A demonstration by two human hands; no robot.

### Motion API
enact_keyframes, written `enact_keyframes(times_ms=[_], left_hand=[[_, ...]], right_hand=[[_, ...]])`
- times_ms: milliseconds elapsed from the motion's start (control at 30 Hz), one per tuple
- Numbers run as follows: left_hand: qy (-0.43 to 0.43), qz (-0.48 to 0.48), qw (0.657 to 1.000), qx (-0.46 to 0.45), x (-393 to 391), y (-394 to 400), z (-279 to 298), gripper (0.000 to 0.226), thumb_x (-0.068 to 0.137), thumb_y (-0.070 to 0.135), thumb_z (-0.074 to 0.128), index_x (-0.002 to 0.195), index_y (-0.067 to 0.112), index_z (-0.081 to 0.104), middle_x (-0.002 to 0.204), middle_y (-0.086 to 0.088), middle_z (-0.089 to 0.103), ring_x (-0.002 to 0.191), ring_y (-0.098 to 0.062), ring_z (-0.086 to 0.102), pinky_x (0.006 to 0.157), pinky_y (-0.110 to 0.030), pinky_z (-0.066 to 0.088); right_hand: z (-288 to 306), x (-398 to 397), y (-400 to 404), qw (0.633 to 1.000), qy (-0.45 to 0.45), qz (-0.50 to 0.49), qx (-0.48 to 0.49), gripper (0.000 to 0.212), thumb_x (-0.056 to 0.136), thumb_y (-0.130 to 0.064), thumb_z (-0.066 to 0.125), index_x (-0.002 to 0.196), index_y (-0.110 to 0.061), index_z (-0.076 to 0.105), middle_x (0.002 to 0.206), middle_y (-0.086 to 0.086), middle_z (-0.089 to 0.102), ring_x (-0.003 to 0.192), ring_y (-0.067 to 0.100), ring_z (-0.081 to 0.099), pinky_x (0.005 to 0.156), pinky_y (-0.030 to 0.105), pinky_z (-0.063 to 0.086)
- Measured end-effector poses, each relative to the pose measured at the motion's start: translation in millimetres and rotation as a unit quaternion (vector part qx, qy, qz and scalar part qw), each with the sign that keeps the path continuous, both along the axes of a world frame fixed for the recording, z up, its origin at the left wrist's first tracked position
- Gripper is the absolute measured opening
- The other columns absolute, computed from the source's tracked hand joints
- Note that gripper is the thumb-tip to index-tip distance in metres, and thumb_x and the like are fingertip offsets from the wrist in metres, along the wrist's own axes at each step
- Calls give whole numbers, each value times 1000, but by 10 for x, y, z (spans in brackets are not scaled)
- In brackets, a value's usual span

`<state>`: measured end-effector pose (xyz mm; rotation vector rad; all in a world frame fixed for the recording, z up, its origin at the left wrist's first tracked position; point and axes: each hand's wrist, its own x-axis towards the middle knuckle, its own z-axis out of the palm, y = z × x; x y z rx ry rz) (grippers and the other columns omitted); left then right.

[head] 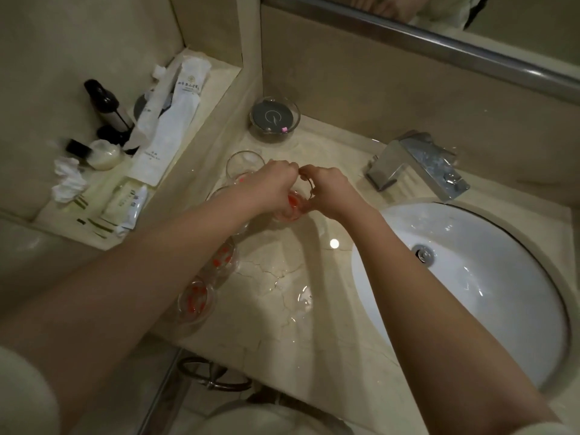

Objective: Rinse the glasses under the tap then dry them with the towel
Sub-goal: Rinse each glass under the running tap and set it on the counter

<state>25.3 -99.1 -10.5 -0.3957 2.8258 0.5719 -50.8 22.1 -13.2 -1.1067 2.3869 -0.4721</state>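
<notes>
Both hands, left (270,186) and right (326,191), curl round one upright glass (290,208) on the counter (282,287), the tap (420,166) lying toward two o'clock, nearer the right hand, with no towel in sight.

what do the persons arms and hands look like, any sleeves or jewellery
Both forearms are bare from the elbow down. The left hand and right hand show no gloves, rings, watch or bracelet that can be made out. A pale, off-white garment edge shows at the bottom left corner near the left upper arm, and a similar pale edge at the bottom right; these look like short or pushed-up sleeves.
</notes>
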Motion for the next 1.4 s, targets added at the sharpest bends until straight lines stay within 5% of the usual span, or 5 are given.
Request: enact_keyframes(times_ms=[467,633,767,933,1400], left_hand=[[98,103,928,345,-60,1103,-69,80,52,18,94,122,18,56,119,0,60,105,-10,61,77,-12,48],[100,156,889,419,-211,1519,-252,75,45,16,89,112,22,56,115,-2,62,96,-7,63,69,-9,50],[79,187,869,452,-314,1695,-385,76,43,21,87,113,22,58,114,0,61,106,-13,64,67,-9,50],[79,199,869,447,-506,1776,-461,78,44,17,92,114,21,58,114,3,62,104,-9,64,66,-8,49],[75,269,836,473,-906,1958,-597,85,38,23,89,117,19,59,108,6,64,105,-11,66,87,-31,56]], right_hand=[[191,87,1577,934,-175,-231,-209,64,71,-9,84,129,-14,59,114,-6,64,97,10,63,84,18,52],[252,-144,1909,825,-168,-380,-383,6,90,-12,66,93,-7,69,79,2,70,67,12,65,68,19,50],[215,-581,1995,745,-168,-469,-443,7,93,-18,63,88,-17,67,82,-2,68,70,11,59,67,23,49],[-65,-1116,1921,778,-197,-449,-393,21,92,-23,66,113,-21,67,106,-3,65,94,13,60,74,26,49],[-320,-1604,1653,801,-223,-396,-391,24,92,-14,65,114,-10,70,84,-14,66,67,-13,56,71,18,46]])
